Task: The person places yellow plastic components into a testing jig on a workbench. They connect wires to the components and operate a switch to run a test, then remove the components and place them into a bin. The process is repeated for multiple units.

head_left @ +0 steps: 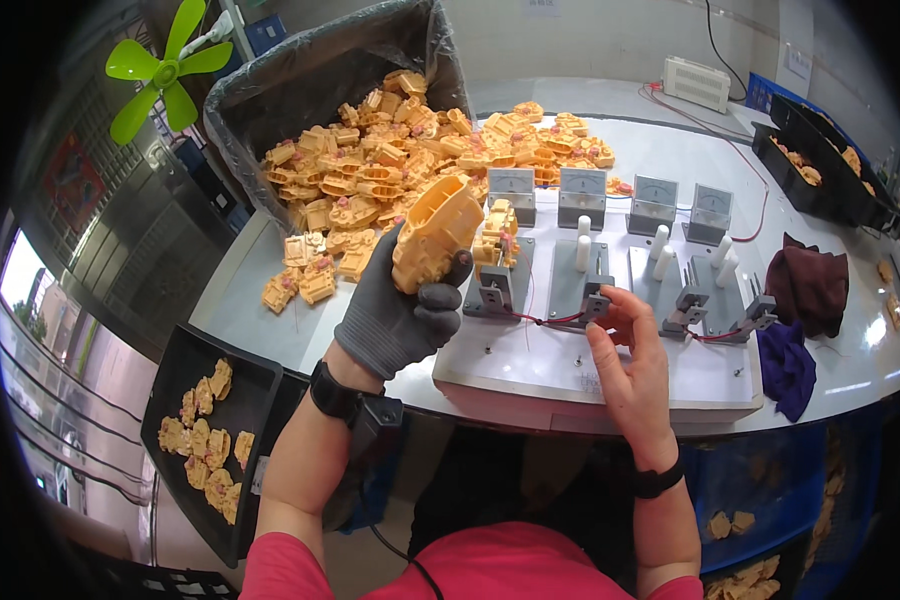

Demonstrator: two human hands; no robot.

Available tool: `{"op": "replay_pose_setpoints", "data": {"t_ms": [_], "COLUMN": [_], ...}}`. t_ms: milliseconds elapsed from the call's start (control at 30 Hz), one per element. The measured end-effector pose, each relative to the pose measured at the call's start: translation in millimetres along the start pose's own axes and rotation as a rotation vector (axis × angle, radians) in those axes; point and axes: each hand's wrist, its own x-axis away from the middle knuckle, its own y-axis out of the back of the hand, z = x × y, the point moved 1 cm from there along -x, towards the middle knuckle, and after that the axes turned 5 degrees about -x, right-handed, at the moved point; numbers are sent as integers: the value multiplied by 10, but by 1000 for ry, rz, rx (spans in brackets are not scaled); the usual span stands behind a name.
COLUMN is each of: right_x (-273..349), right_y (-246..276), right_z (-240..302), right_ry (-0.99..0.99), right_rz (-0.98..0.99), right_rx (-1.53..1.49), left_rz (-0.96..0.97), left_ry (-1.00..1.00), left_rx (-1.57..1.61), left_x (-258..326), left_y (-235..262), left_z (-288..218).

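Gloved left hand (395, 318) grips plastic housing (436, 235), long axis tipped up-right, left of the clamp (593, 305) right hand (635, 362) lightly pinches.

Nothing here reads clearly. The four dial meters (655, 192) bear scales and a small central mark on each face — too fine to make out. Faint marks sit on the white base (535, 368). A paper notice (541, 8) on the back wall (560, 50), a sign (797, 61) farther right and a pale label (259, 475) on the black tray (260, 385) are likewise illegible — small or blurred.
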Motion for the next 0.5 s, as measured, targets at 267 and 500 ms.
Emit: {"op": "replay_pose_setpoints", "data": {"t_ms": [267,500], "right_x": [19,27], "right_y": [9,10], "right_z": [4,15], "right_ry": [-18,-23], "right_rz": [6,9], "right_rx": [-2,-9], "left_rz": [3,17], "left_ry": [32,49], "left_rx": [11,10], "left_x": [-43,-50], "left_y": [48,53], "left_z": [2,-25]}}
